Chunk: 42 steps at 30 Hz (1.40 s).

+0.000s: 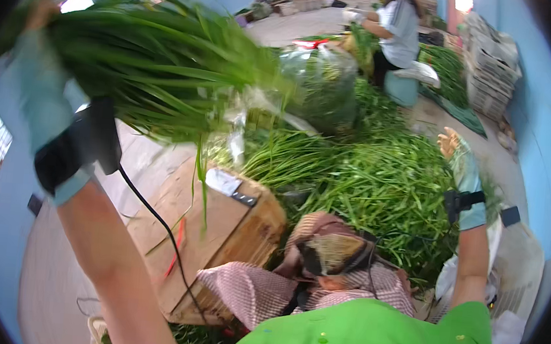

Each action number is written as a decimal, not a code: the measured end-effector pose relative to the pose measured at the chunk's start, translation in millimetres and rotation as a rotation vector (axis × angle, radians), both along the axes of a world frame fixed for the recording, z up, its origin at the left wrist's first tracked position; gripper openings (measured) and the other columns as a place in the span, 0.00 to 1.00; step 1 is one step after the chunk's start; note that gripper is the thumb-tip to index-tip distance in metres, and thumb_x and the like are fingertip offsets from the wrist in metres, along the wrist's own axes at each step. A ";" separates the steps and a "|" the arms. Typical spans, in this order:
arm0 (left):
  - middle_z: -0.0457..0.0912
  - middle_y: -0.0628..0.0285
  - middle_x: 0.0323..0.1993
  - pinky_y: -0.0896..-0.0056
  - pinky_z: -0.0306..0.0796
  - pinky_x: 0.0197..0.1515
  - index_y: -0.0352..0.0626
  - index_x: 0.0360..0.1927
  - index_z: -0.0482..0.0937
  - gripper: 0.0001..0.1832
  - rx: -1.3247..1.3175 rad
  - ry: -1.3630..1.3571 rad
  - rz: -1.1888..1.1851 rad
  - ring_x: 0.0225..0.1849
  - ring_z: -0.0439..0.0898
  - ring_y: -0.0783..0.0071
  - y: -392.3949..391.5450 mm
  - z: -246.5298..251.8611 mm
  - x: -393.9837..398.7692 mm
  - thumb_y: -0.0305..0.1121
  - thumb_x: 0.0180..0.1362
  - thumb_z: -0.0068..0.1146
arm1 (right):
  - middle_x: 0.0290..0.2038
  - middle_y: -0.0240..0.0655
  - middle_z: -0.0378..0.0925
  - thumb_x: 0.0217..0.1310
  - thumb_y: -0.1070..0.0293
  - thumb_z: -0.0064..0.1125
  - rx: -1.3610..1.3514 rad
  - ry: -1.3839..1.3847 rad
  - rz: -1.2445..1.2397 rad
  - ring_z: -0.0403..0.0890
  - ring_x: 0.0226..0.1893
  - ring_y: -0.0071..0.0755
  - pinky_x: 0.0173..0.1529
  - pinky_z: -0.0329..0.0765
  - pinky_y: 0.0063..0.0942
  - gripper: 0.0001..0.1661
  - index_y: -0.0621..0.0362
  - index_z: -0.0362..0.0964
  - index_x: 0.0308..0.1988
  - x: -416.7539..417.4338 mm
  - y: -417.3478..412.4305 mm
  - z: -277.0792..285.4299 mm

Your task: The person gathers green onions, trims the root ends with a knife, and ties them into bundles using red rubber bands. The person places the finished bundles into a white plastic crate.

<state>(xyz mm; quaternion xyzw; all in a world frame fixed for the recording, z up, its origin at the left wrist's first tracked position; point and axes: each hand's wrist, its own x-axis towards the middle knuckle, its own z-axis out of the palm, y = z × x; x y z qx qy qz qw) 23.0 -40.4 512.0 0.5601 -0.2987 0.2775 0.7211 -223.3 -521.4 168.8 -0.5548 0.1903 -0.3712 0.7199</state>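
My left hand [42, 13], blurred at the upper left, is shut on a large bunch of long green leaves, probably garlic chives [158, 53]. The bunch stretches rightward from the fist, and a few loose leaves dangle above a wooden board [164, 206] on a box. Out to the right, my right hand [449, 142] is raised with its fingers apart, holding nothing. Below and left of it spreads a heap of loose green leaves [388, 177]. A neater bundle of green stalks [291, 158] lies at the heap's left side. Both forearms wear light blue sleeves with black straps.
A stuffed clear plastic bag [319, 87] stands beyond the heap. Farther back, another person [400, 35] sits by a light blue stool or bucket [401, 88]. White plastic crates [491, 68] are stacked along the right wall. A red strip [176, 247] lies on the board.
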 end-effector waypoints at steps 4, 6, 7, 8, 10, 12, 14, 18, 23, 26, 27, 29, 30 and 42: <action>0.81 0.54 0.40 0.67 0.70 0.51 0.33 0.49 0.74 0.22 0.701 -0.150 0.016 0.43 0.77 0.66 -153.4 -109.8 -16.1 0.37 0.54 0.58 | 0.51 0.41 0.75 0.69 0.62 0.43 0.092 -0.356 0.162 0.76 0.51 0.37 0.59 0.69 0.30 0.23 0.64 0.64 0.57 -53.7 19.4 -64.4; 0.82 0.56 0.33 0.69 0.72 0.43 0.32 0.48 0.75 0.20 0.389 -0.329 0.000 0.34 0.79 0.67 -230.0 -167.5 -2.2 0.27 0.50 0.62 | 0.56 0.43 0.71 0.68 0.59 0.46 0.058 -0.429 0.150 0.73 0.56 0.41 0.61 0.68 0.34 0.27 0.65 0.62 0.59 -69.1 30.9 -93.3; 0.82 0.58 0.28 0.71 0.72 0.39 0.31 0.42 0.78 0.14 0.156 -0.038 -0.369 0.31 0.78 0.70 -261.8 -159.2 14.8 0.27 0.52 0.61 | 0.57 0.44 0.70 0.65 0.56 0.51 0.044 -0.349 0.172 0.73 0.56 0.42 0.59 0.70 0.37 0.30 0.63 0.62 0.60 -64.3 22.1 -97.1; 0.81 0.60 0.29 0.69 0.72 0.37 0.32 0.37 0.80 0.10 0.024 -0.229 -0.552 0.30 0.78 0.73 -290.9 -160.4 19.8 0.30 0.55 0.61 | 0.55 0.45 0.72 0.63 0.54 0.55 -0.005 -0.192 0.126 0.76 0.52 0.41 0.56 0.73 0.36 0.31 0.61 0.63 0.59 -75.2 24.5 -109.8; 0.79 0.64 0.26 0.72 0.69 0.33 0.35 0.31 0.79 0.05 0.261 -0.048 -0.354 0.27 0.75 0.76 -340.9 -188.2 -4.1 0.27 0.55 0.59 | 0.46 0.40 0.78 0.63 0.60 0.55 0.227 -0.117 0.112 0.80 0.44 0.35 0.49 0.76 0.31 0.24 0.55 0.67 0.57 -85.0 36.4 -142.4; 0.80 0.65 0.26 0.72 0.69 0.31 0.35 0.29 0.81 0.06 0.565 -0.044 -0.519 0.26 0.75 0.74 -385.6 -220.0 -57.5 0.28 0.56 0.59 | 0.47 0.38 0.77 0.64 0.61 0.54 0.755 -0.094 0.288 0.79 0.44 0.35 0.48 0.76 0.32 0.25 0.57 0.66 0.58 -77.9 50.3 -176.1; 0.79 0.64 0.25 0.72 0.68 0.31 0.33 0.37 0.77 0.09 0.521 0.254 -0.691 0.25 0.74 0.76 -410.3 -236.2 -98.6 0.28 0.57 0.58 | 0.54 0.41 0.72 0.64 0.60 0.54 0.654 0.203 0.308 0.77 0.48 0.36 0.49 0.76 0.34 0.30 0.58 0.60 0.62 -71.5 76.4 -211.1; 0.77 0.62 0.34 0.75 0.69 0.37 0.35 0.40 0.75 0.09 0.596 -0.326 -0.369 0.34 0.74 0.77 -405.0 -212.0 -84.2 0.31 0.61 0.50 | 0.67 0.47 0.52 0.59 0.45 0.57 0.641 -0.145 0.325 0.58 0.65 0.47 0.64 0.64 0.44 0.48 0.54 0.43 0.69 -68.7 75.8 -243.8; 0.75 0.62 0.38 0.68 0.73 0.42 0.45 0.39 0.73 0.13 0.148 0.164 -0.868 0.38 0.75 0.71 -358.1 -195.5 -49.0 0.43 0.64 0.50 | 0.69 0.56 0.29 0.41 0.33 0.65 0.635 -0.420 0.297 0.40 0.70 0.59 0.69 0.50 0.54 0.74 0.49 0.21 0.69 -38.2 25.8 -196.8; 0.75 0.62 0.38 0.67 0.73 0.43 0.44 0.40 0.72 0.14 0.094 0.219 -0.923 0.40 0.76 0.71 -353.8 -217.8 -37.8 0.45 0.64 0.50 | 0.70 0.50 0.33 0.41 0.33 0.65 0.488 -0.566 0.279 0.45 0.69 0.54 0.69 0.50 0.56 0.71 0.51 0.29 0.69 0.6 -8.2 -155.8; 0.75 0.59 0.41 0.64 0.72 0.48 0.40 0.46 0.73 0.13 -0.031 0.398 -0.891 0.43 0.76 0.67 -347.3 -227.1 -29.4 0.36 0.62 0.52 | 0.69 0.45 0.42 0.48 0.37 0.63 0.424 -0.739 0.389 0.54 0.67 0.49 0.67 0.57 0.55 0.61 0.52 0.38 0.68 8.8 -17.9 -145.6; 0.74 0.53 0.45 0.64 0.70 0.53 0.35 0.52 0.71 0.17 0.257 0.279 -0.506 0.47 0.75 0.63 -326.1 -259.1 -5.8 0.27 0.58 0.50 | 0.59 0.44 0.64 0.61 0.55 0.57 0.617 -0.731 0.306 0.72 0.50 0.43 0.47 0.77 0.41 0.35 0.54 0.54 0.63 17.2 -31.8 -132.3; 0.73 0.50 0.48 0.64 0.69 0.55 0.33 0.54 0.69 0.21 0.474 0.172 -0.293 0.50 0.74 0.61 -305.8 -277.3 6.5 0.23 0.56 0.47 | 0.52 0.44 0.72 0.63 0.57 0.55 0.657 -0.478 0.186 0.79 0.41 0.36 0.36 0.82 0.31 0.32 0.55 0.56 0.62 18.7 -35.4 -130.1; 0.70 0.53 0.57 0.69 0.59 0.65 0.33 0.62 0.61 0.26 0.286 0.750 -0.024 0.57 0.70 0.69 -16.1 -453.3 -17.1 0.33 0.63 0.50 | 0.22 0.34 0.77 0.66 0.63 0.43 0.469 0.549 -0.106 0.72 0.11 0.24 0.10 0.63 0.21 0.18 0.63 0.77 0.38 -69.2 -60.0 -253.4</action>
